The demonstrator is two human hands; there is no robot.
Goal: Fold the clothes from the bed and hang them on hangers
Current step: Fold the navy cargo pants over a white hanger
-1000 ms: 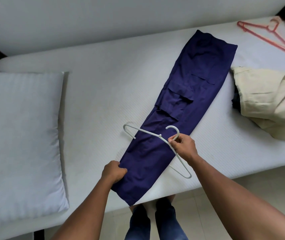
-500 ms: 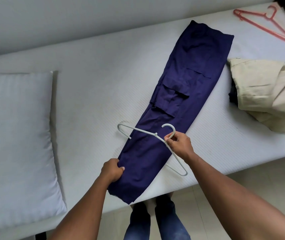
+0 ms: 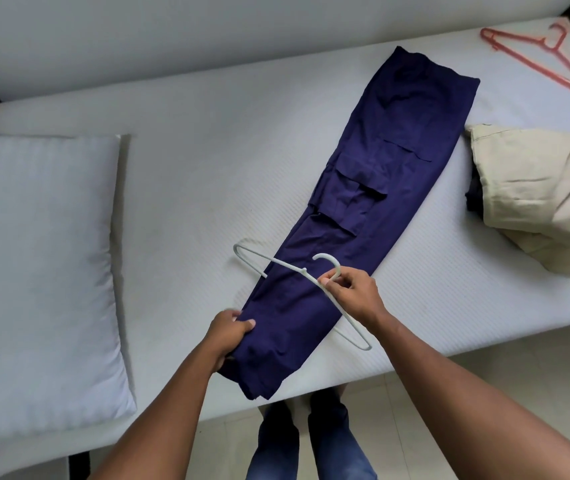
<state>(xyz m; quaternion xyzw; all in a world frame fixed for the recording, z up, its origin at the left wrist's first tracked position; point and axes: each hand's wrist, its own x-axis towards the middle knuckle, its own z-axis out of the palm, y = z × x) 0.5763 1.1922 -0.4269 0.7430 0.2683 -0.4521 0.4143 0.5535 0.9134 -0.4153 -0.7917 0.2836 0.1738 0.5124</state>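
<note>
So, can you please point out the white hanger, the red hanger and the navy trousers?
white hanger (image 3: 276, 260): head view, on its upper arm, left of the hook.
red hanger (image 3: 553, 47): head view, on the neck under its hook.
navy trousers (image 3: 397, 188): head view, on the cloth beside the pocket flaps.

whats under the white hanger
The folded navy trousers lie under the white hanger, which the right hand holds near its hook. Its ends reach past them over the bed. The bed right beneath the trousers is covered.
</note>
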